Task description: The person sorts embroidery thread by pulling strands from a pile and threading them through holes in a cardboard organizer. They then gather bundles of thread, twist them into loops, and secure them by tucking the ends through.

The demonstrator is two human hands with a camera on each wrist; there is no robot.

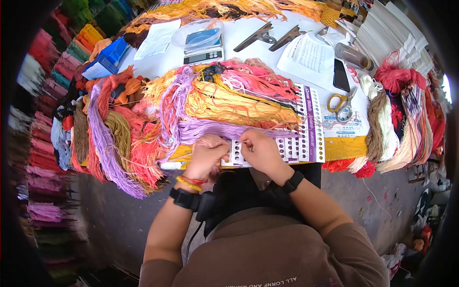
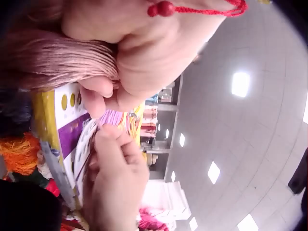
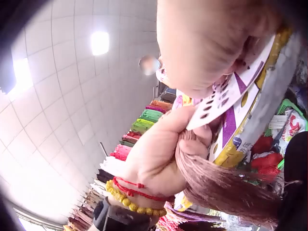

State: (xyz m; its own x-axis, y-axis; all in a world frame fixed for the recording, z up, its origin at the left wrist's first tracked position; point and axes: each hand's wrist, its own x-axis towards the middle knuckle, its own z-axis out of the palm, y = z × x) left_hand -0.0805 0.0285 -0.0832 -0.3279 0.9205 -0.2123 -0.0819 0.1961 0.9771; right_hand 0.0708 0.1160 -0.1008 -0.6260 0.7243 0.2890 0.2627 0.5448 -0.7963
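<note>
Both hands meet at the near edge of the bench (image 1: 267, 26). Left hand (image 1: 206, 155) grips a bundle of dusty pink thread (image 2: 53, 60), fingers curled round it. Right hand (image 1: 258, 150) pinches the punched white card (image 1: 282, 146) against which the bundle lies. Whether a strand passes through a hole cannot be made out; the fingers hide that spot in every view. Heaped skeins (image 1: 224, 98) cover the card's far part. Scissors (image 1: 342, 103) lie well apart, to the right.
</note>
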